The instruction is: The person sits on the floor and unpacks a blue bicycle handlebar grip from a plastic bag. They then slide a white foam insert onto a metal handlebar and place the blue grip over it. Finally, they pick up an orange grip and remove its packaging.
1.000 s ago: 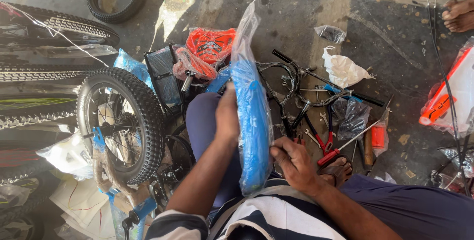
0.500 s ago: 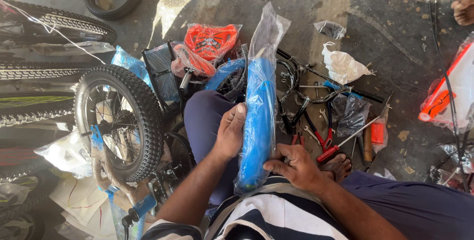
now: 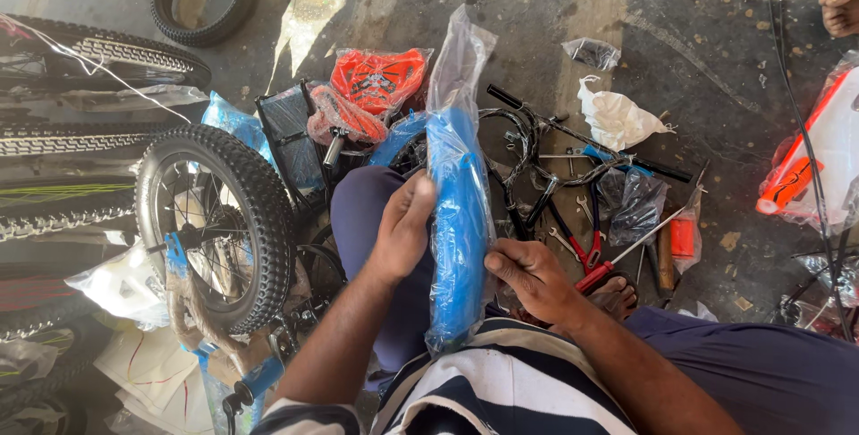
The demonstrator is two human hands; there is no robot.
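A long blue bicycle mudguard in a clear plastic bag (image 3: 458,193) stands nearly upright over my lap. My left hand (image 3: 403,225) lies flat against its left side, fingers pointing up. My right hand (image 3: 530,278) pinches the plastic at the bag's lower right edge. Both hands hold the wrapped part; the loose top of the bag sticks up past the blue piece.
A small spoked wheel with a knobby tyre (image 3: 219,225) stands at my left knee. Red plastic-wrapped parts (image 3: 371,86), a black handlebar with cables (image 3: 573,153), red-handled pliers (image 3: 595,260) and a crumpled white bag (image 3: 617,117) lie ahead. Another person's foot (image 3: 841,1) is at top right.
The wrapped mudguard has swung from leaning left to nearly upright. My left hand slid lower along its side, and my right hand moved up to its lower edge.
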